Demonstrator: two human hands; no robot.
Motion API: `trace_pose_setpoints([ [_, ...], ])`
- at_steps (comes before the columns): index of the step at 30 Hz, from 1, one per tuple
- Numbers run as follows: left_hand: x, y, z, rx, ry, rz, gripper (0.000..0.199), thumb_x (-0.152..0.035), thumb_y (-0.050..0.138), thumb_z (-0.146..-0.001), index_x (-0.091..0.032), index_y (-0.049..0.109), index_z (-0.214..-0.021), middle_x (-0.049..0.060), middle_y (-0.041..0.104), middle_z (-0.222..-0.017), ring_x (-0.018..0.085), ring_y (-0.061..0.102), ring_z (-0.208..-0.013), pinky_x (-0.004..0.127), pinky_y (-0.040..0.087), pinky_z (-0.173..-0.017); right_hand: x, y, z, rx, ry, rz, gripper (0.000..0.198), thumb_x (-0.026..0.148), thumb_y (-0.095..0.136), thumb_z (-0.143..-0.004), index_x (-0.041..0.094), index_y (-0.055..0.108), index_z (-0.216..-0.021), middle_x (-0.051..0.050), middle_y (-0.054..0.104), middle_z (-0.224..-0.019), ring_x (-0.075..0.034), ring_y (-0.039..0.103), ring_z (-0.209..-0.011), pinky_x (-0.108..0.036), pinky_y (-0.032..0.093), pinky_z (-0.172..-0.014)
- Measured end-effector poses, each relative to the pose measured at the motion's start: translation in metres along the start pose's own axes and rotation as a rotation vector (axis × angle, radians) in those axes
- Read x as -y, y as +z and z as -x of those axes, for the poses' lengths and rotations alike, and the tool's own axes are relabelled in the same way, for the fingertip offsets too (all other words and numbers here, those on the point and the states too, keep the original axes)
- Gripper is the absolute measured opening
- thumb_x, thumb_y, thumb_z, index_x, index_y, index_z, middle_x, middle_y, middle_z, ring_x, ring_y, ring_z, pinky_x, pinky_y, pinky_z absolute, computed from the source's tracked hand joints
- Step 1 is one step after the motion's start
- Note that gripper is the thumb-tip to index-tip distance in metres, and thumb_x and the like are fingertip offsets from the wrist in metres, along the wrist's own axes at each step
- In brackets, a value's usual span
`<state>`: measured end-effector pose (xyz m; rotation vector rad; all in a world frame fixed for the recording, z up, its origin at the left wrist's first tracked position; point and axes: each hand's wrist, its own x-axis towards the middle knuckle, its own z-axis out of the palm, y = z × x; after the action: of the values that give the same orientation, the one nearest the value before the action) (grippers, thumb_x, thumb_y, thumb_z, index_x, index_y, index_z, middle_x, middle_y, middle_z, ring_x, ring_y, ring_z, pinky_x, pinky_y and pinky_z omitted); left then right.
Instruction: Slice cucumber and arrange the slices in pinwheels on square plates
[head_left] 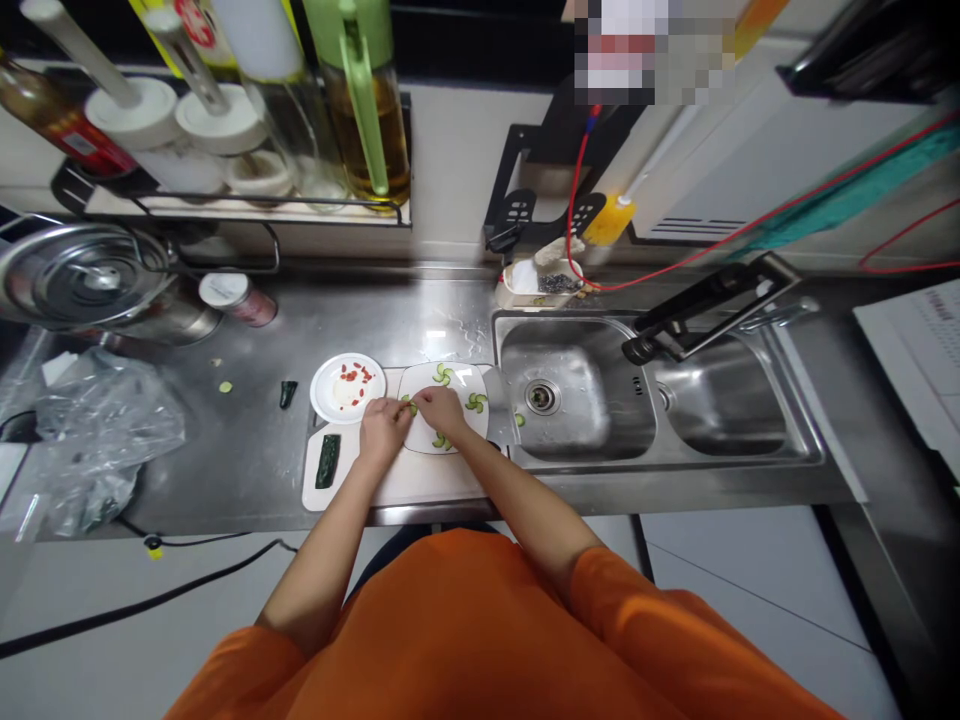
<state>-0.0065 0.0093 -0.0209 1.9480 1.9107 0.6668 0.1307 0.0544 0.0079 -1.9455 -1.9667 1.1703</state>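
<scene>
At the left edge of a squarish white plate (465, 379), my left hand (385, 430) and my right hand (441, 410) meet with fingertips pinched together. A small green cucumber slice (409, 404) shows between them, partly hidden by the fingers. Fanned cucumber slices (475, 402) lie at the plate's other sides. Left of the plate, a round white plate (319, 388) holds small red pieces (358, 374) around something pale. Both hands are above the white cutting board (420, 480), where a dark green cucumber piece (328, 461) lies at the left end.
A cucumber end (288, 393) and a pale slice (226, 387) lie on the steel counter. To the right is a double sink (577, 400) with a black arm-like fixture (675, 315). Crumpled plastic bags (105, 420) and a lidded pot (97, 280) occupy the left. Bottles stand on a rack above.
</scene>
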Motion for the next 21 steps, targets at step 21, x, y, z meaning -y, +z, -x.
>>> trace_pose_setpoints([
  [21, -0.0013, -0.0008, 0.0001, 0.008, -0.029, 0.045, 0.022, -0.031, 0.053, -0.083, -0.022, 0.073, -0.089, 0.008, 0.066, -0.085, 0.022, 0.057, -0.087, 0.036, 0.046, -0.084, -0.0006, -0.0008, 0.0019, 0.028, -0.060, 0.112, 0.026, 0.030, 0.048, -0.090, 0.027, 0.074, -0.093, -0.001, 0.072, -0.092, -0.017, 0.059, -0.092, -0.026, 0.037, -0.087],
])
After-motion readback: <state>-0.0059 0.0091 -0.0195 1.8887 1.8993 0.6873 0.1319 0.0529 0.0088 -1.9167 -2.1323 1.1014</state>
